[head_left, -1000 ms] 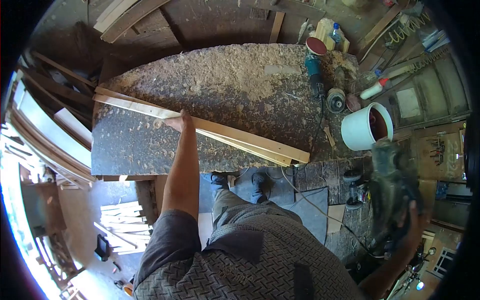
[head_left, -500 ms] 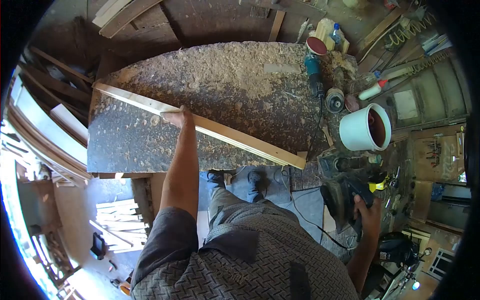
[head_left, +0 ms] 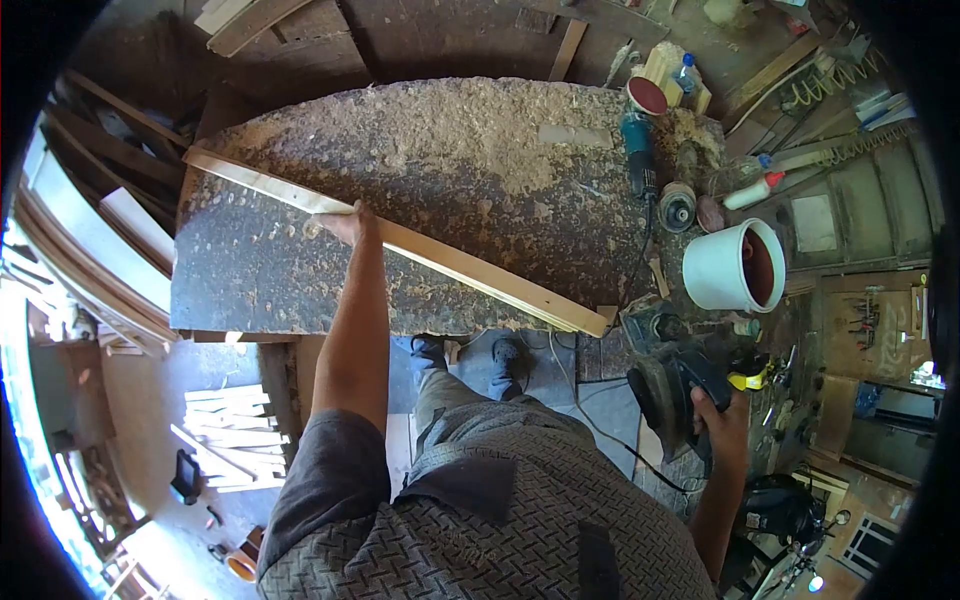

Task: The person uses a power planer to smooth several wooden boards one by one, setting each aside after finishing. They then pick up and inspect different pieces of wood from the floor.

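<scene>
A long pale wooden strip lies slantwise across the workbench, its right end at the front edge. My left hand grips this strip left of its middle, thumb over the top side and fingers along the near side. Off the bench's right front corner, my right hand is closed round the handle of a dark, dusty corded power tool. The tool is tilted on its side, and its exact kind is unclear. Its cord runs down beside my body.
Wood shavings cover the bench top. At its right stand a teal angle grinder with a red disc, a white bucket and a white bottle. Wood offcuts lie on the floor at left; a motorcycle stands at lower right.
My right hand and the power tool have shifted slightly left, toward the bench's front corner. My left hand keeps its hold on the strip. The view has turned a little.
</scene>
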Motion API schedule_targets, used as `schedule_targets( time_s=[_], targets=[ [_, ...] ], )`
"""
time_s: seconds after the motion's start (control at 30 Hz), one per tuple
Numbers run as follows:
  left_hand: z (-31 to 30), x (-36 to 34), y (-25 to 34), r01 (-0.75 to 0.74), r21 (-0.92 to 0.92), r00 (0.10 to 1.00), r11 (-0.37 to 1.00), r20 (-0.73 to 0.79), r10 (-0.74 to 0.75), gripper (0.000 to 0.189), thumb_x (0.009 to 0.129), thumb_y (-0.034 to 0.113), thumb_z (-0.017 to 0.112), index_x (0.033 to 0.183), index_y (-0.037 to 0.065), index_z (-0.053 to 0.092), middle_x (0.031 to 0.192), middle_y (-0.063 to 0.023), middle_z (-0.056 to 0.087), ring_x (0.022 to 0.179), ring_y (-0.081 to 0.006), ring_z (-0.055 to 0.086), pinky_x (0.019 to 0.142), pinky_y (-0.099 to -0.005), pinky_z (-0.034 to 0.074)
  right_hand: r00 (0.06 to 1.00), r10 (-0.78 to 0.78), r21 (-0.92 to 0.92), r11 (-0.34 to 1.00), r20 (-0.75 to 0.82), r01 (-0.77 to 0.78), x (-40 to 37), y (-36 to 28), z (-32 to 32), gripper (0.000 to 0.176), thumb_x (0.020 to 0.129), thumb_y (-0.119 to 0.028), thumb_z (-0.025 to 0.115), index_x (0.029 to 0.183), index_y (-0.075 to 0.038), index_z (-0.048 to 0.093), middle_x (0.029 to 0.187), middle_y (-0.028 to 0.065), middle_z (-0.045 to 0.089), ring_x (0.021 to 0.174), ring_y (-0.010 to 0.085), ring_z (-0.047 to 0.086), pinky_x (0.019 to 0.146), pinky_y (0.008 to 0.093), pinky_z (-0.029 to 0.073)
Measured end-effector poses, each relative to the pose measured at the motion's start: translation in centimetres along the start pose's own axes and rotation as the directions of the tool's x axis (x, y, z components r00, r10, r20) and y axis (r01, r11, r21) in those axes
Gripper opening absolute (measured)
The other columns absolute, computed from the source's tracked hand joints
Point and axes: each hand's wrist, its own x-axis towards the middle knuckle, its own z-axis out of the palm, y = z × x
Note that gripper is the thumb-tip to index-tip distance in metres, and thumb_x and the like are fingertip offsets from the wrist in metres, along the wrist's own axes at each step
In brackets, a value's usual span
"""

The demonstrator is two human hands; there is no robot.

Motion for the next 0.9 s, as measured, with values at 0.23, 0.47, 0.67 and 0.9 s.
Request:
schedule_targets(
  time_s=[0.23,0.47,0.67,0.9],
  targets=[
    [-0.2,-2.0,2.6,0.039,0.070,0.999,0.997,0.000,-0.039,0.105,0.066,0.012,0.073,0.146,-0.009,0.009,0.137,-0.0319,0.037,0.127,-0.0432,0.041,0.110,-0.0433,0.035,0.998,0.029,-0.006,1.000,0.060,-0.028,0.8,-0.5,1.0,0.037,0.080,-0.035,0.078,0.089,-0.002,0.062,0.061,-0.0001,0.056,0.047,0.0086,0.050,0.045,0.0255,0.041],
    [0.5,-0.9,0.8,-0.003,0.111,0.999,0.994,-0.033,0.007,0.105,0.067,0.012,0.072,0.147,-0.009,0.008,0.141,-0.0294,0.034,0.127,-0.0425,0.042,0.112,-0.0414,0.033,0.999,-0.024,-0.080,0.996,0.037,0.027,1.2,0.1,1.3,0.040,0.080,-0.036,0.078,0.091,0.000,0.063,0.062,0.0001,0.057,0.048,0.0083,0.051,0.045,0.0257,0.041],
    [-0.2,-1.0,1.5,0.058,0.000,0.998,0.998,0.013,-0.058,0.105,0.070,0.010,0.074,0.149,-0.005,0.007,0.142,-0.0275,0.035,0.126,-0.0402,0.044,0.111,-0.0405,0.034,0.997,-0.033,-0.062,0.997,0.063,0.037,1.3,-0.1,1.5,0.041,0.080,-0.038,0.078,0.091,0.000,0.065,0.063,0.0005,0.058,0.048,0.0085,0.052,0.045,0.0259,0.041],
    [0.3,-0.9,0.7,0.046,0.034,0.999,0.998,-0.023,-0.045,0.105,0.070,0.013,0.075,0.149,-0.005,0.007,0.139,-0.0283,0.037,0.125,-0.0407,0.044,0.109,-0.0416,0.037,0.998,-0.004,-0.040,0.999,0.060,0.006,1.4,0.0,1.8,0.040,0.079,-0.037,0.078,0.091,-0.001,0.065,0.064,0.0007,0.058,0.048,0.0088,0.052,0.044,0.0258,0.041]
  ],
)
